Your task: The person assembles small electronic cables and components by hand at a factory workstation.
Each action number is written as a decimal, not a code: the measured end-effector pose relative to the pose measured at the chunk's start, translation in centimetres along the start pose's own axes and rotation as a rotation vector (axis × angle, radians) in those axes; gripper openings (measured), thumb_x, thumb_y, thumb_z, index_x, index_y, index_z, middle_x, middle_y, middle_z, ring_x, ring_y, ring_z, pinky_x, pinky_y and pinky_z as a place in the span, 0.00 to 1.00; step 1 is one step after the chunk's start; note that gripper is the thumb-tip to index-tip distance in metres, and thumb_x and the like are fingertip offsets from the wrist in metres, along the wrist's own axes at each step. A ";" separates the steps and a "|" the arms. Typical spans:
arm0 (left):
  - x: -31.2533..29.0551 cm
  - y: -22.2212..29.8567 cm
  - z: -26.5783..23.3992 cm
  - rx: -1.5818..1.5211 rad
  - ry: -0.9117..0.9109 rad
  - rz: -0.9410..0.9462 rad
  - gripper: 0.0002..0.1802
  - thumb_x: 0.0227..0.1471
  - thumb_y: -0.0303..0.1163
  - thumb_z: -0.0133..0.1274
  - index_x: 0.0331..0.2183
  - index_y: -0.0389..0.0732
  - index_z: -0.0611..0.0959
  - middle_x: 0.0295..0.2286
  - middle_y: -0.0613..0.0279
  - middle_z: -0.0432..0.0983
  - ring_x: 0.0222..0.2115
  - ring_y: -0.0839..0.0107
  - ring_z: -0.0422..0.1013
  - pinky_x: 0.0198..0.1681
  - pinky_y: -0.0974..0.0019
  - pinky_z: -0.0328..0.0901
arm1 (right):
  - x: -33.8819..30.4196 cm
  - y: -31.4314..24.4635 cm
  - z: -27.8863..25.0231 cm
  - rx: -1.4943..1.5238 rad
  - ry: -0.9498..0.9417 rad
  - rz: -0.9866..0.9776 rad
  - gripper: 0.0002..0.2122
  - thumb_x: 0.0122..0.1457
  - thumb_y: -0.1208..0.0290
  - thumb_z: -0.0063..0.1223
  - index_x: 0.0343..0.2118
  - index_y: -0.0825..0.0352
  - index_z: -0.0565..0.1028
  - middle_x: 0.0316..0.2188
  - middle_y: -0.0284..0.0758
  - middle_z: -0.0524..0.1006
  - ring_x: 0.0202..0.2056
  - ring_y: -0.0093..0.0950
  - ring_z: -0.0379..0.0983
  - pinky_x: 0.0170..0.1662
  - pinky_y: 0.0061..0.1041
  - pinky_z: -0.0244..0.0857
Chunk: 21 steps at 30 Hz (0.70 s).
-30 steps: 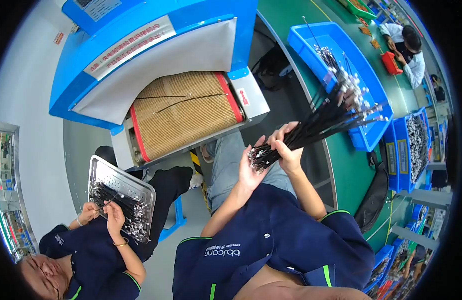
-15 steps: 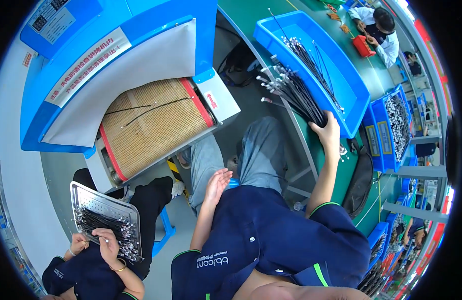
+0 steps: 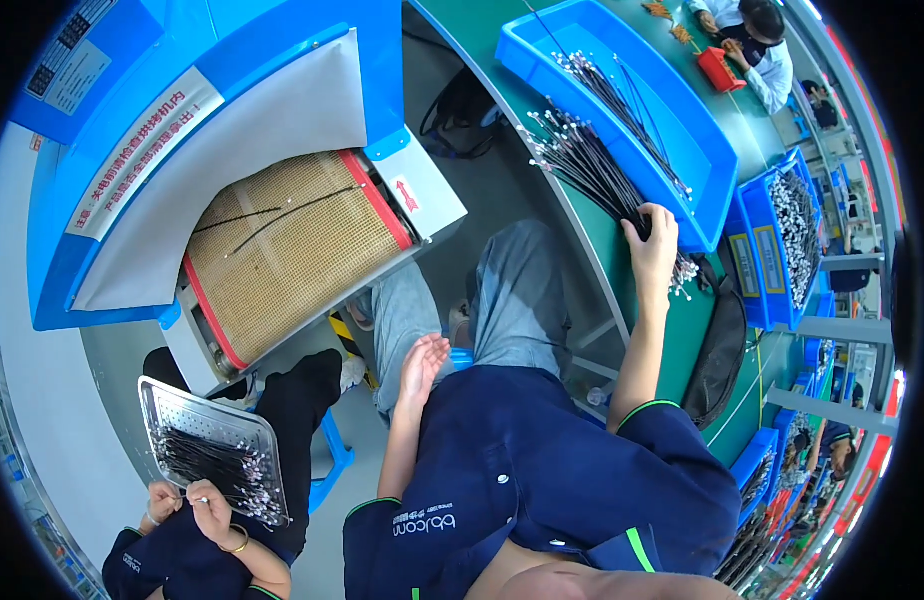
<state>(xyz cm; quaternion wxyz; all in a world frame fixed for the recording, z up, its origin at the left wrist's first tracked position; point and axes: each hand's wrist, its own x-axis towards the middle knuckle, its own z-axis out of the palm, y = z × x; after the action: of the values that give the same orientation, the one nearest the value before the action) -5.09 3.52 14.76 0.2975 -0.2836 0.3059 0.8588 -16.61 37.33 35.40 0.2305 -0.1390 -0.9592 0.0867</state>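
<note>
Shifted to the table point(image 3: 607, 252) beside the bin point(image 3: 687, 130), the cables point(image 3: 587, 172) are laid down but clasped by my right hand point(image 3: 654, 245); my left hand point(image 3: 420, 368) is empty, unclenched. Two strays point(image 3: 300, 210) lie on the belt point(image 3: 292, 265).

A bundle of thin black cables point(image 3: 594, 172), many nearly straight strands with silvery-white tips at both ends, lies slantwise over the green tabletop point(image 3: 682, 345), just outside the long side of the blue bin point(image 3: 682, 125) and roughly parallel to it. The far tips fan loosely apart near the table's edge; the strands draw together toward the near end, gripped by the right hand point(image 3: 657, 245), with pale tips showing beyond it
</note>
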 end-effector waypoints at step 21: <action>-0.2 -1.4 1.2 -0.002 0.006 -0.005 0.14 0.56 0.32 0.45 0.43 0.38 0.72 0.37 0.57 0.73 0.41 0.68 0.70 0.47 0.65 0.65 | 1.2 3.1 -2.7 0.091 0.123 0.163 0.07 0.54 0.73 0.56 0.31 0.70 0.72 0.28 0.41 0.75 0.32 0.36 0.72 0.37 0.29 0.65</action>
<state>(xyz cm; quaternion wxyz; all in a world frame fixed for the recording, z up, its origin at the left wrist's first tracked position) -4.39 5.18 15.16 0.2984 -0.2874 0.3053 0.8574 -15.70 40.92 37.54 0.2872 -0.2111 -0.9238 0.1398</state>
